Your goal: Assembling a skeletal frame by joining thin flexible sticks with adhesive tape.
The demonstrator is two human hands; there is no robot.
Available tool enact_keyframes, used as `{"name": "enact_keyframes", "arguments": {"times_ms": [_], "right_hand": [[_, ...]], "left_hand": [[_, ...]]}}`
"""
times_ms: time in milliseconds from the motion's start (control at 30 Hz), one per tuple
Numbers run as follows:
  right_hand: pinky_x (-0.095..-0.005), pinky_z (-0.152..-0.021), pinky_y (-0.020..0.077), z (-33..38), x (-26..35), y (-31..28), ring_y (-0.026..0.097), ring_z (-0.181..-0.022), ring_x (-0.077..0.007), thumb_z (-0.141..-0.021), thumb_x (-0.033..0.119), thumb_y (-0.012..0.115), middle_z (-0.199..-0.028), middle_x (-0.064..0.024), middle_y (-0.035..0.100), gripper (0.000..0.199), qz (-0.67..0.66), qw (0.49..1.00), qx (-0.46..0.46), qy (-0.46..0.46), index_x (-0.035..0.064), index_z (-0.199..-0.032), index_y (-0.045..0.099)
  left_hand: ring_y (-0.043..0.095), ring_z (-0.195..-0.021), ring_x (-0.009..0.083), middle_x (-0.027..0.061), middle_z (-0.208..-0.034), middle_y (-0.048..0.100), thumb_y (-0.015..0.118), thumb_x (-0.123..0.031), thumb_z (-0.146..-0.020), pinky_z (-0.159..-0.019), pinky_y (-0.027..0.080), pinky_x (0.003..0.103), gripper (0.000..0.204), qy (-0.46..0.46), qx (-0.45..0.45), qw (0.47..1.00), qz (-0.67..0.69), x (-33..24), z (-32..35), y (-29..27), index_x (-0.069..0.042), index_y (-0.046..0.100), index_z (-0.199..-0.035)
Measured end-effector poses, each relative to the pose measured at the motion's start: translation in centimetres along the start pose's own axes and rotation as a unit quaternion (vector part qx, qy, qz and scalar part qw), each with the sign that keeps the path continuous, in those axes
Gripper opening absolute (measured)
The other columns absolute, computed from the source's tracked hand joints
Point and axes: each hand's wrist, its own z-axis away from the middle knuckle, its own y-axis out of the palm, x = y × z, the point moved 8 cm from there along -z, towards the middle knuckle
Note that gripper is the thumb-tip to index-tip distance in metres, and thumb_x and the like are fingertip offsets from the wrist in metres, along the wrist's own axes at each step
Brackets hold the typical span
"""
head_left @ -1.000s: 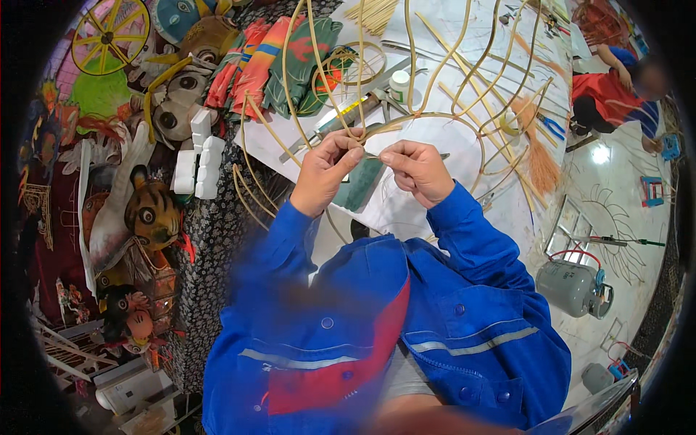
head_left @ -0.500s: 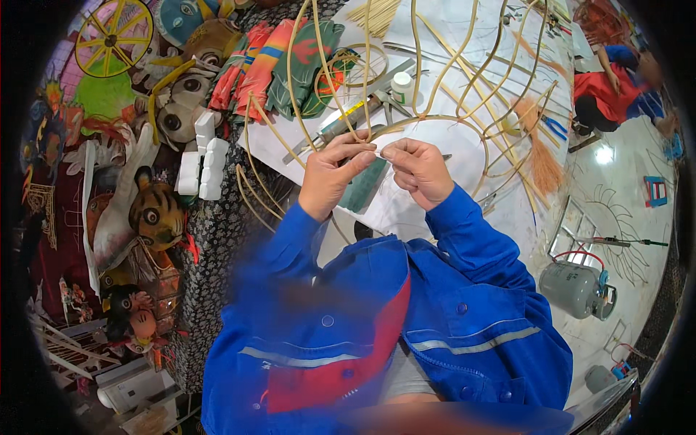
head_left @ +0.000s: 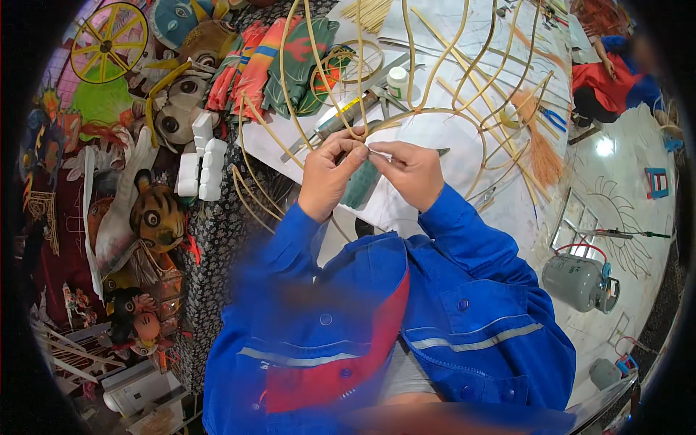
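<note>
A frame of bent bamboo strips [head_left: 424, 110] arches over the white table sheet, its long curved ribs spreading away from me. At its near left joint, my left hand [head_left: 330, 177] is closed, thumb and fingertips pinched against the bamboo. Close beside it, my right hand [head_left: 415, 174] pinches a thin pale strip or thread between thumb and forefinger. The fingertips of both hands nearly meet, and they partly hide the strip and the joint. A dark green flat piece [head_left: 360, 187] lies on the table below the hands.
Beyond the hands lie a white bottle [head_left: 397, 82], painted cloth pieces [head_left: 301, 69], blue-handled pliers [head_left: 554, 118] and loose bamboo strips [head_left: 464, 61]. White foam-like blocks [head_left: 210, 170] and animal masks [head_left: 158, 217] stand left. A grey gas cylinder [head_left: 574, 281] stands right; another person [head_left: 609, 76] sits far right.
My right hand has shifted slightly left, its fingers going from curled to straighter in the pinch. The left fingertips have drawn closer together. The bamboo frame appears slightly farther left and up.
</note>
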Motion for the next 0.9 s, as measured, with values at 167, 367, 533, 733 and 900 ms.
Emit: {"name": "enact_keyframes", "arguments": {"times_ms": [167,367,533,733,900], "right_hand": [[-0.0256,-0.068,0.0527,0.4,1.0,-0.1,0.066,-0.079,-0.0082,-0.091,0.009,0.070,-0.088,-0.0047,0.073,0.013,0.111,0.987,-0.041,-0.107,-0.0008,-0.099,0.071],[-0.0219,-0.069,0.0495,0.8,-3.8,-0.8,0.061,-0.078,-0.0054,-0.094,0.011,0.068,-0.087,-0.0018,0.070,0.015,-0.209,0.968,-0.044,0.133,-0.0019,-0.102,0.070],[-0.0192,-0.063,0.0408,0.6,-4.3,-0.8,0.053,-0.074,-0.0032,-0.093,0.016,0.071,-0.086,0.0007,0.065,0.021,-0.219,0.966,-0.063,0.125,-0.0029,-0.103,0.069],[-0.0192,-0.061,0.0393,0.9,-4.3,-0.4,0.052,-0.072,-0.0032,-0.093,0.016,0.070,-0.082,0.0024,0.063,0.019,-0.235,0.961,-0.037,0.142,-0.0011,-0.102,0.069],[-0.0192,-0.060,0.0403,0.9,-3.6,-0.6,0.052,-0.069,-0.0038,-0.093,0.015,0.070,-0.082,0.0009,0.063,0.018,-0.190,0.974,-0.042,0.119,-0.0013,-0.101,0.069]], "left_hand": [[0.061,-0.106,0.0171,0.0140,-0.127,0.060,0.068,-0.015,-0.094,-0.092,0.048,0.029,0.021,-0.011,-0.043,0.997,0.058,0.7,0.4,-0.3,0.005,0.067,-0.102],[0.066,-0.093,0.0155,0.0111,-0.107,0.069,0.066,-0.016,-0.097,-0.088,0.051,0.027,0.024,-0.029,-0.104,0.993,0.043,0.3,0.4,-0.5,0.005,0.065,-0.107],[0.065,-0.088,0.0135,0.0075,-0.097,0.070,0.067,-0.019,-0.096,-0.078,0.049,0.024,0.027,-0.052,-0.101,0.993,-0.005,0.5,0.4,-0.8,0.004,0.066,-0.109],[0.063,-0.080,0.0105,0.0043,-0.094,0.068,0.069,-0.022,-0.095,-0.068,0.045,0.023,0.028,-0.057,-0.117,0.991,0.002,0.5,0.5,-0.5,0.003,0.068,-0.108],[0.062,-0.079,0.0100,0.0029,-0.092,0.067,0.068,-0.024,-0.096,-0.068,0.045,0.022,0.029,-0.049,-0.123,0.991,-0.001,0.3,0.7,-0.3,0.002,0.066,-0.108]]}}
